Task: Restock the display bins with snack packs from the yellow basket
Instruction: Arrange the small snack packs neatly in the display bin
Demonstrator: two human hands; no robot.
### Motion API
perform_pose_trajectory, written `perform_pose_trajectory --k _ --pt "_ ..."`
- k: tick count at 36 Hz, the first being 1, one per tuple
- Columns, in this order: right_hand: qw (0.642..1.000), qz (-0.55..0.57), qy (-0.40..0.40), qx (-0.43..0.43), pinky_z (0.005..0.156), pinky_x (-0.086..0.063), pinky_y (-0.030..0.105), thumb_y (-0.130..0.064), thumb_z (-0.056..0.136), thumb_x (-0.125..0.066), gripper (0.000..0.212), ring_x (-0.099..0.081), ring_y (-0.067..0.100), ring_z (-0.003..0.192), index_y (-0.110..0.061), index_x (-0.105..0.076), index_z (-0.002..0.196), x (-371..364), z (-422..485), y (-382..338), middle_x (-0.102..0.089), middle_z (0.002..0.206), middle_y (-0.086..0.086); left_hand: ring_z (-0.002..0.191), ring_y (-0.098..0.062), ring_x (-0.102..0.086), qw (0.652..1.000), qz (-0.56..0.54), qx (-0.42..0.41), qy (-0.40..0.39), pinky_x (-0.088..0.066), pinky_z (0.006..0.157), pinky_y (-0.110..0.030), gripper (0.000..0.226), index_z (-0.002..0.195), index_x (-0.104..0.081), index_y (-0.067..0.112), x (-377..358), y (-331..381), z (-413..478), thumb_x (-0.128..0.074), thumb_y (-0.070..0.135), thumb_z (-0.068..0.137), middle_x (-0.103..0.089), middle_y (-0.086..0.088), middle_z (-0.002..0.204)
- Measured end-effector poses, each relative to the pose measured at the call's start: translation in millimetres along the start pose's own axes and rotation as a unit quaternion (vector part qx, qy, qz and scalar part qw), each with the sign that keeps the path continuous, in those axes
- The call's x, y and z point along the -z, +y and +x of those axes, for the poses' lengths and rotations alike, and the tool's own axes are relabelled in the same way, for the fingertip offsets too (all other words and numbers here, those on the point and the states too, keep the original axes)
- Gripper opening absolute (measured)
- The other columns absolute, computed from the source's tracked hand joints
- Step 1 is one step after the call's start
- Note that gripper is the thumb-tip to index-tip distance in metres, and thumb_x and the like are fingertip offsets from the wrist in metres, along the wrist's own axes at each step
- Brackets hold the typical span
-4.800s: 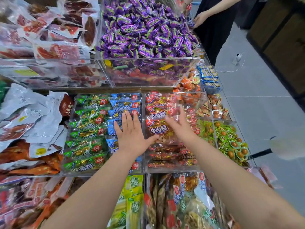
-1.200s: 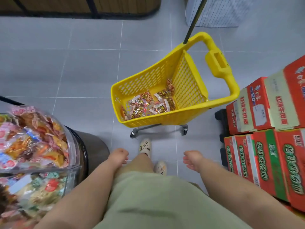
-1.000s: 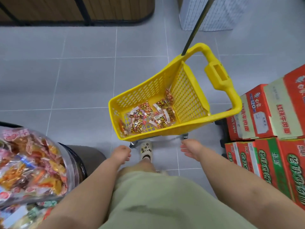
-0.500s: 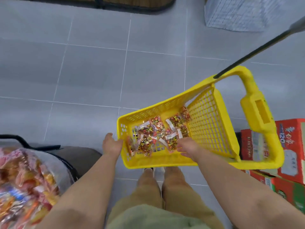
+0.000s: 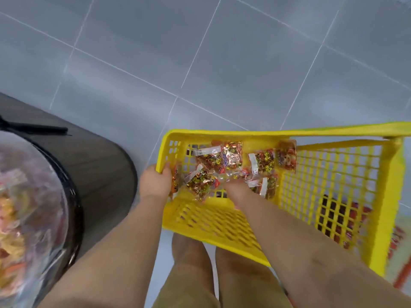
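Note:
The yellow basket (image 5: 333,132) stands on the grey tile floor right in front of my legs. Several red-and-gold snack packs (image 5: 231,161) lie in a loose pile on its mesh bottom. My left hand (image 5: 154,184) grips the basket's near left corner, fingers curled over the rim. My right hand (image 5: 236,191) reaches down inside the basket, and its fingers curl into the middle of the pile, around packs. The fingertips are hidden among the wrappers. The picture is blurred by motion.
A clear display bin (image 5: 24,207) full of mixed snacks sits at the left edge on a dark round stand (image 5: 100,165). Red cartons (image 5: 335,214) show through the basket's right mesh wall. Grey tiles (image 5: 222,63) stretch beyond the basket.
I have bent closer over the basket. My left hand has moved from beside the corner onto the rim, and my right hand has gone from the pile's edge into its middle.

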State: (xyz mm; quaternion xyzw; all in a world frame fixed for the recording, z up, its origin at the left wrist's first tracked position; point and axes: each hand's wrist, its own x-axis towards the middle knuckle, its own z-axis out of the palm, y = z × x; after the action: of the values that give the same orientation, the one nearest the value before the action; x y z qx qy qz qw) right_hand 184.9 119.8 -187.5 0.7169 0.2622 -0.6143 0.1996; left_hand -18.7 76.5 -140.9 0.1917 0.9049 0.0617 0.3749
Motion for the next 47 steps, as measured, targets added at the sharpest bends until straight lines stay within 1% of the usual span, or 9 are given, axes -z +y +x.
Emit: perform_pose_trajectory --k 6,17,21,24,27,30,36,42,47 --pt "0.996 0.078 -0.028 -0.016 0.098 -0.046 0.038 -0.028 0.084 -0.069 0.052 -0.057 0.024 0.111 -0.01 -0.052 0.13 -17.9 30.5 -12.7 -0.057 0.126 0.007 0.073 -0.03 -0.053 1.0 -0.02 0.004 0.007 -0.039 0.067 -0.031 0.03 0.08 -0.061 0.009 0.5 1.8 0.8 -0.053 0.034 0.095 -0.059 -0.01 0.077" --pt "0.988 -0.002 0.01 0.154 0.062 -0.045 0.024 -0.03 0.085 -0.068 0.014 -0.057 0.013 0.075 -0.021 -0.059 0.091 -1.4 11.0 -5.3 -0.062 0.092 0.0 0.068 -0.031 -0.055 0.998 -0.066 0.001 0.022 -0.043 0.063 -0.033 0.034 0.064 -0.053 0.016 4.2 10.8 -7.8 -0.055 0.035 0.093 -0.054 -0.005 0.062" --pt "0.971 0.14 -0.083 0.177 0.073 -0.055 0.03 -0.014 0.088 -0.065 0.01 -0.066 0.019 0.079 -0.017 -0.056 0.091 32.4 -15.2 2.9 -0.066 0.092 0.009 0.121 -0.031 -0.048 0.992 -0.071 -0.082 0.069 -0.036 0.103 -0.037 0.046 0.124 -0.057 0.007 8.0 14.8 -20.9 -0.067 0.034 0.088 -0.058 -0.016 0.123" --pt "0.95 0.198 -0.185 0.153 0.086 -0.054 0.035 -0.009 0.086 -0.065 0.011 -0.067 0.021 0.082 -0.012 -0.058 0.093 60.4 -33.8 11.6 -0.064 0.093 0.001 0.119 -0.022 -0.038 0.954 -0.065 -0.259 0.136 -0.024 0.105 -0.02 0.063 0.124 -0.054 -0.002 8.1 26.9 -43.8 -0.065 0.042 0.08 -0.052 -0.018 0.121" --pt "0.929 0.244 -0.25 0.123 0.088 -0.054 0.04 -0.006 0.074 -0.071 0.031 -0.068 0.023 0.077 -0.008 -0.059 0.102 77.6 -45.5 22.1 -0.066 0.085 0.006 0.1 0.005 -0.052 0.954 -0.172 -0.223 -0.1 -0.036 0.09 -0.005 0.063 0.127 -0.05 0.023 -1.6 43.4 -66.0 -0.072 0.053 0.076 -0.06 0.01 0.108" --pt "0.915 0.279 -0.272 0.107 0.071 -0.058 0.03 -0.007 0.067 -0.07 0.042 -0.068 0.02 0.068 -0.01 -0.061 0.108 87.8 -50.6 32.1 -0.067 0.075 0.004 0.087 -0.001 -0.059 0.927 -0.155 -0.066 -0.334 -0.048 0.075 -0.021 0.055 0.123 -0.051 0.032 -21.1 51.9 -69.7 -0.078 0.04 0.075 -0.062 0.012 0.099" --pt "0.915 0.339 -0.204 0.086 0.066 -0.057 0.028 -0.048 0.083 -0.055 0.032 -0.065 0.007 0.077 -0.025 -0.064 0.104 87.5 -34.5 45.8 -0.068 0.083 -0.01 0.058 -0.01 -0.041 0.91 -0.103 -0.01 -0.401 -0.031 0.056 -0.027 0.038 0.072 -0.042 0.017 -50.5 42.5 -68.7 -0.08 0.024 0.077 -0.038 0.007 0.063" --pt "0.96 0.057 0.265 0.072 0.09 -0.046 0.034 -0.028 0.083 -0.068 0.045 -0.052 0.028 0.11 -0.009 -0.056 0.122 75.3 20.5 49.6 -0.058 0.12 0.016 0.073 -0.01 -0.054 0.936 -0.132 0.034 -0.325 -0.04 0.062 -0.024 0.024 0.084 -0.049 0.022 -67.8 34.2 -64.7 -0.073 0.019 0.085 -0.053 0.003 0.077" --pt "0.975 0.006 0.219 -0.034 0.103 -0.039 0.039 -0.047 0.082 -0.063 0.078 -0.041 0.033 0.127 -0.003 -0.032 0.138 72.1 47.9 54.6 -0.045 0.136 0.017 0.078 -0.016 -0.054 0.953 -0.137 0.037 -0.269 -0.041 0.064 -0.028 0.018 0.089 -0.052 0.025 -68.8 20.1 -56.6 -0.066 0.015 0.088 -0.056 0.001 0.08"
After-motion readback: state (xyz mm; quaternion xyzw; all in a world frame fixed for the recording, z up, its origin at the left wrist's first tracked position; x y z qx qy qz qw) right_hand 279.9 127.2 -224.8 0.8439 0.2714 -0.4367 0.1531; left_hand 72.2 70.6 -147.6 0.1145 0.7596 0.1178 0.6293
